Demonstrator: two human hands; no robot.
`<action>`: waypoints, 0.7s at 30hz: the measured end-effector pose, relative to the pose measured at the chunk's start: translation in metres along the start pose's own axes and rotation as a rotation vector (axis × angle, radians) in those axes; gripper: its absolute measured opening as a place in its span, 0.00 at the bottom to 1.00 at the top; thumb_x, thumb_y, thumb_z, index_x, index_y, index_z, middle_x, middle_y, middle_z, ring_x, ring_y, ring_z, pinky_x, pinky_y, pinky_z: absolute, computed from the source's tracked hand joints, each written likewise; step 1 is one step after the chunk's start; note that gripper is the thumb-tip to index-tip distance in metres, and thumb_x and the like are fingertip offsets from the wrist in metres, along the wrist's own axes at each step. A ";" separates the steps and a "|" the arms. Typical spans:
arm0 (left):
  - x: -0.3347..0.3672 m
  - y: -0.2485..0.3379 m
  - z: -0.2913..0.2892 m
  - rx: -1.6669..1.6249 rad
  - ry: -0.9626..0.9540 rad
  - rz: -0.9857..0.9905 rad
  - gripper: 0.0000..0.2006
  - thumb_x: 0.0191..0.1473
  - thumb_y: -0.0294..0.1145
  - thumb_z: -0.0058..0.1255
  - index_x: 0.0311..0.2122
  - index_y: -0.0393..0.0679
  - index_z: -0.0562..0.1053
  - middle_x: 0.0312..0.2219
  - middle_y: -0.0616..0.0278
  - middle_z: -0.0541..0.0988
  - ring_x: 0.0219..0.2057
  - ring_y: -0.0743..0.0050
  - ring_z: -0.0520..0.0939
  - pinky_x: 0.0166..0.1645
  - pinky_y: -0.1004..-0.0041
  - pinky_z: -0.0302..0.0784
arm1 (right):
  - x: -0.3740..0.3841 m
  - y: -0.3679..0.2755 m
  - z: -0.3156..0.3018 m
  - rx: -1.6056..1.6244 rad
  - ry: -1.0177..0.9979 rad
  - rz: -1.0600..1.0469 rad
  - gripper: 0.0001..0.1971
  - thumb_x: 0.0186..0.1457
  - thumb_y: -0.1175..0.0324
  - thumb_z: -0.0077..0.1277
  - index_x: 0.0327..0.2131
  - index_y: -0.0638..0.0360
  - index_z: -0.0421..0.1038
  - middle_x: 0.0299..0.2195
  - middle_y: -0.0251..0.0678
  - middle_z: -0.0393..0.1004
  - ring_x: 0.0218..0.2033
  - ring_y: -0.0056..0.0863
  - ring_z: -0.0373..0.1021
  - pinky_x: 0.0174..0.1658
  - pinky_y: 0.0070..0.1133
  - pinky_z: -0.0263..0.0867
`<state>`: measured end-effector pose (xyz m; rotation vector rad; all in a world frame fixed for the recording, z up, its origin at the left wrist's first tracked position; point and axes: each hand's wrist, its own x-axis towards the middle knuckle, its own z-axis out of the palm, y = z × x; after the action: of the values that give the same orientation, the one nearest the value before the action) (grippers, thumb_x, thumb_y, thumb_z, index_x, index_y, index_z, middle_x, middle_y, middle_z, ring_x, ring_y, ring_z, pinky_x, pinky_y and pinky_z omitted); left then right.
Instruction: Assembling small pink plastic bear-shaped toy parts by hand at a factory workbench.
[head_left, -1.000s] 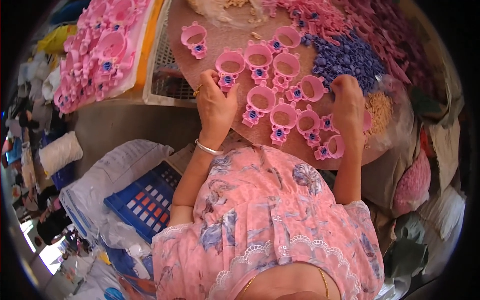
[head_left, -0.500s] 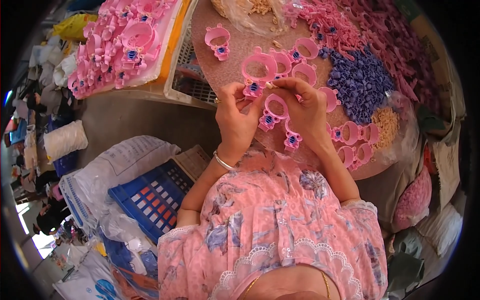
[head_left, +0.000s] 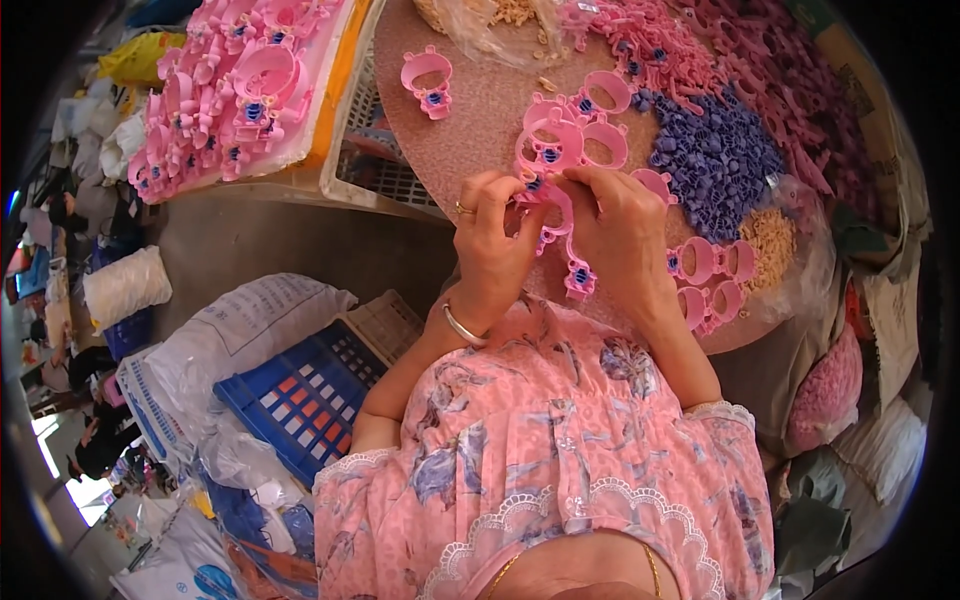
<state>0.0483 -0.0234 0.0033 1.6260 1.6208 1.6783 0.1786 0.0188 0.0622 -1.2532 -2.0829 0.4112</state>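
Between the fingertips of my left hand (head_left: 492,240) is a pink plastic ring-shaped piece (head_left: 574,142) with a small dark-blue part on its body. The thumb and fingers of my right hand (head_left: 622,235) are closed against the other side of the same piece. Whether a small part sits between those right fingertips is hidden. Below the hands, a pink piece with a blue insert (head_left: 579,281) lies near the table's front edge. More pink rings (head_left: 605,146) lie just beyond the right hand.
Heaps of blue parts (head_left: 715,140), beige parts (head_left: 768,240) and pink parts (head_left: 655,45) cover the right of the round table (head_left: 455,150). A single pink piece (head_left: 426,72) lies on its left. Assembled pink pieces fill a tray (head_left: 325,130); a blue crate (head_left: 290,390) stands lower left.
The ring piece has shifted right and tilted as my left hand moved right. My right fingertips, earlier holding a small cream-coloured bit beside it, now press against the piece.
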 end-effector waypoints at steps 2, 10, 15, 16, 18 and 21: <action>-0.002 0.002 0.000 -0.012 -0.035 -0.030 0.18 0.42 0.17 0.62 0.39 0.37 0.69 0.40 0.61 0.68 0.38 0.76 0.77 0.38 0.79 0.81 | 0.000 -0.002 -0.001 -0.025 -0.042 0.038 0.06 0.48 0.74 0.56 0.32 0.61 0.75 0.28 0.41 0.77 0.29 0.37 0.74 0.32 0.26 0.68; -0.005 0.000 0.004 -0.154 0.033 -0.152 0.18 0.41 0.17 0.63 0.38 0.38 0.68 0.37 0.60 0.70 0.35 0.76 0.78 0.34 0.79 0.80 | -0.001 -0.001 -0.005 -0.028 -0.009 -0.069 0.12 0.43 0.74 0.57 0.35 0.58 0.74 0.29 0.39 0.75 0.31 0.38 0.72 0.34 0.29 0.66; -0.004 0.000 0.002 -0.212 0.045 -0.175 0.17 0.42 0.20 0.63 0.38 0.38 0.69 0.37 0.59 0.70 0.33 0.73 0.79 0.31 0.78 0.80 | 0.002 0.000 -0.008 -0.033 0.065 -0.179 0.13 0.41 0.77 0.59 0.35 0.56 0.75 0.33 0.36 0.74 0.34 0.35 0.71 0.36 0.27 0.66; -0.003 0.001 0.001 -0.220 0.042 -0.174 0.17 0.42 0.21 0.64 0.37 0.37 0.69 0.36 0.59 0.70 0.33 0.73 0.79 0.32 0.78 0.80 | 0.002 0.002 -0.008 -0.037 0.072 -0.176 0.13 0.40 0.77 0.59 0.34 0.55 0.76 0.33 0.35 0.73 0.34 0.33 0.70 0.36 0.26 0.65; -0.004 0.002 0.001 -0.228 0.040 -0.174 0.17 0.42 0.22 0.64 0.37 0.37 0.69 0.36 0.59 0.70 0.32 0.74 0.79 0.32 0.78 0.81 | 0.002 0.004 -0.009 -0.041 0.078 -0.174 0.12 0.40 0.77 0.59 0.33 0.54 0.76 0.33 0.34 0.73 0.34 0.32 0.70 0.37 0.26 0.64; -0.005 0.000 0.000 -0.305 0.043 -0.247 0.18 0.42 0.23 0.64 0.37 0.37 0.69 0.36 0.59 0.70 0.31 0.74 0.79 0.31 0.78 0.80 | 0.006 0.005 -0.015 -0.042 0.041 -0.254 0.12 0.39 0.77 0.58 0.32 0.53 0.76 0.34 0.33 0.73 0.35 0.30 0.70 0.39 0.25 0.62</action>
<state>0.0501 -0.0274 0.0011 1.2013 1.4314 1.7371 0.1908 0.0254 0.0725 -0.9941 -2.1894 0.2264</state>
